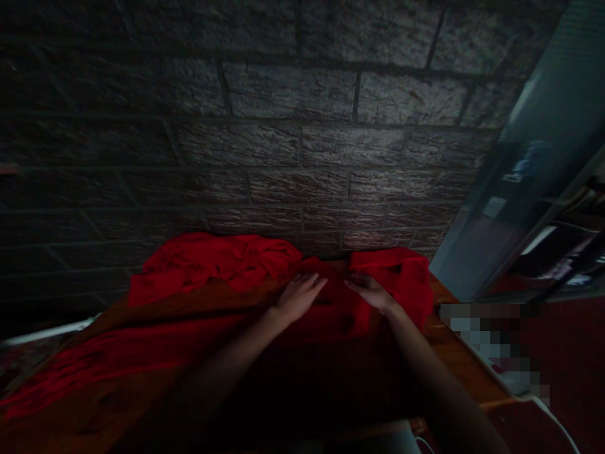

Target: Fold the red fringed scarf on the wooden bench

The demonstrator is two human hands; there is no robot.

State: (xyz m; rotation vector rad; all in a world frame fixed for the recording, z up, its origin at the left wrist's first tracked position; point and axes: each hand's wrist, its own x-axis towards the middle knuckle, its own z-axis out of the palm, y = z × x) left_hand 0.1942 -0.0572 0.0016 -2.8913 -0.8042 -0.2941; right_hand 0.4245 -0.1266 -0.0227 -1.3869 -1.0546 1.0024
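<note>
My left hand [301, 296] is over a length of red cloth [340, 318] in the middle of the wooden table, its fingers stretched out and pointing up and right. Facing it, my right hand [371, 291] has its fingers extended leftward at the cloth's right part; nothing shows in its grasp. Dim light hides whether either palm presses on the fabric. A long stretch of the same red cloth runs left to a fringed-looking end. Behind my left hand lies a crumpled red cloth [208, 261]. Right of my right hand sits a folded red cloth [406, 277].
A textured brick wall [326, 148] rises right behind the wooden table [454, 356]. To the right stand a grey metal post or frame [501, 189] and a shelf with dark items. A white cable [558, 422] hangs by the table's right corner.
</note>
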